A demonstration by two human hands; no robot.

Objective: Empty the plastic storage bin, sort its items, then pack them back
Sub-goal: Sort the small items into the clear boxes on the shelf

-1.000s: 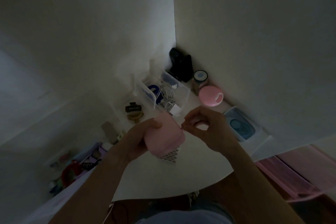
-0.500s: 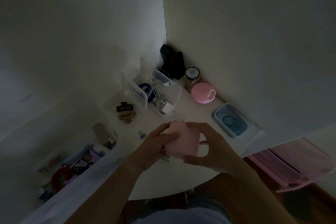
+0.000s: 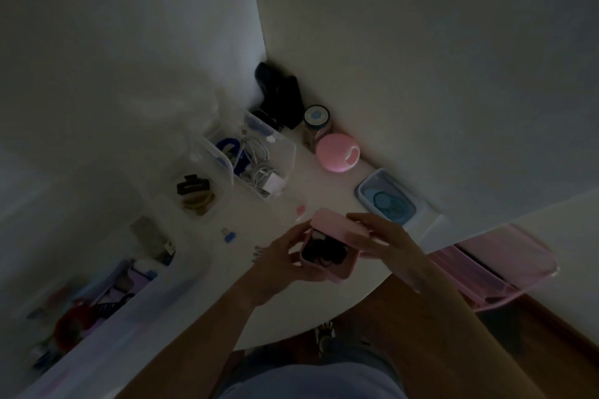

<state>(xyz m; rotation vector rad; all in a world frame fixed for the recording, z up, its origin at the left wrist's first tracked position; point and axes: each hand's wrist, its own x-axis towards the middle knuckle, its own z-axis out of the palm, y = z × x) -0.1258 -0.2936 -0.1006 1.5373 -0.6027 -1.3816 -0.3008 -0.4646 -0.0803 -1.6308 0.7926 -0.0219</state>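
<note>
The left hand (image 3: 285, 261) cupped the small pink case (image 3: 327, 261) while the right hand (image 3: 379, 236) pinched its hinged lid (image 3: 340, 228); light, rigid, probably best gripped by its sides.

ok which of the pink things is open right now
The small pink case held in both hands: its lid is lifted, showing dark items inside. The round pink case by the wall sits closed.

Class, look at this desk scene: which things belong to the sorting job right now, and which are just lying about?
In the job:
- pink case, open, dark items inside
- left hand holding its base
- right hand on its lid
- clear bin of cables

Lying about:
- round pink container
- blue box
- black object in the corner
</note>
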